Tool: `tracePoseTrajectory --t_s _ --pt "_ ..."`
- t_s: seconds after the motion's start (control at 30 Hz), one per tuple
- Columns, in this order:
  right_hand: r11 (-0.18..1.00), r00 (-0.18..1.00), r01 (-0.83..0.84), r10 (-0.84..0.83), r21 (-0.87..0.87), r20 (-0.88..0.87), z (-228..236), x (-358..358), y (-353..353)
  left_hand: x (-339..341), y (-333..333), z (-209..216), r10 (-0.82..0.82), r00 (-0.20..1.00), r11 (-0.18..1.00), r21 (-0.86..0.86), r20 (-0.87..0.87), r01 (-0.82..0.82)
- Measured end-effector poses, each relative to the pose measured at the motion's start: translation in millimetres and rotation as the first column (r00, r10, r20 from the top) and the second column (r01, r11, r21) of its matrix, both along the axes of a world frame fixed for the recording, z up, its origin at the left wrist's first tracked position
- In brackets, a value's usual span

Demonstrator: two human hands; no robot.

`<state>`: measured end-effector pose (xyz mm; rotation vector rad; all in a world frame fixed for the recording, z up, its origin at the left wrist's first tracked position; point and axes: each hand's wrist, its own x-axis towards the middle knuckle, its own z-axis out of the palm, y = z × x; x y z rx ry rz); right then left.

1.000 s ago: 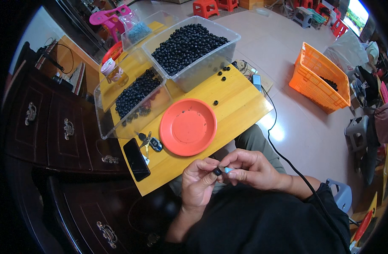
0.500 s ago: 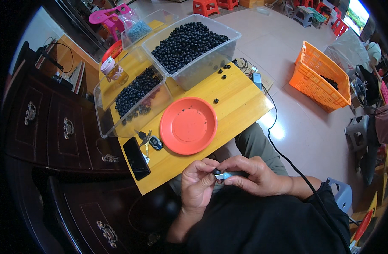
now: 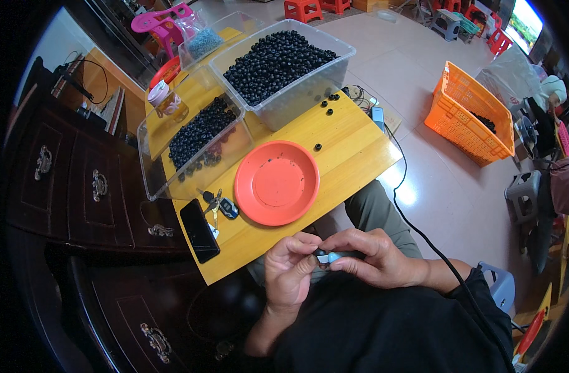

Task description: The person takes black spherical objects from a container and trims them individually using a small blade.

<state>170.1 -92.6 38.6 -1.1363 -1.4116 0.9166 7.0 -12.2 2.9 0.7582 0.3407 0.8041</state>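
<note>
Just this side of the red dish, the left hand pinches a black piece and the right hand grips a blue-handled blade at it, this one seemingly unfinished, though I can't tell which heaped pieces beyond the dish are done.

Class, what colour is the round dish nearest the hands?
The round dish is coral red, clearest in the head view.
</note>
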Motion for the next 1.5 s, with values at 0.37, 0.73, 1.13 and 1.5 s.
tracePoseTrajectory --t_s 0.37,0.73,1.13,1.5 --pt "0.924 0.682 -0.175 -0.136 -0.341 -0.718 -33 9 16 -6 34 38 0.138 0.990 0.983 0.127 -0.018 -0.135" --pt "0.828 0.785 -0.097 -0.278 -0.553 -0.554 -105 44 17 31 268 100 0.927 0.369 -0.219 0.896 0.067 0.387" --pt "0.792 0.817 -0.085 -0.292 -0.604 -0.498 -129 72 28 317 317 20 0.653 0.560 0.123 0.802 -0.509 0.585" --pt "0.797 0.831 0.000 -0.335 -0.603 -0.443 -115 81 21 336 300 26 0.696 0.244 0.418 0.657 -0.676 0.627"
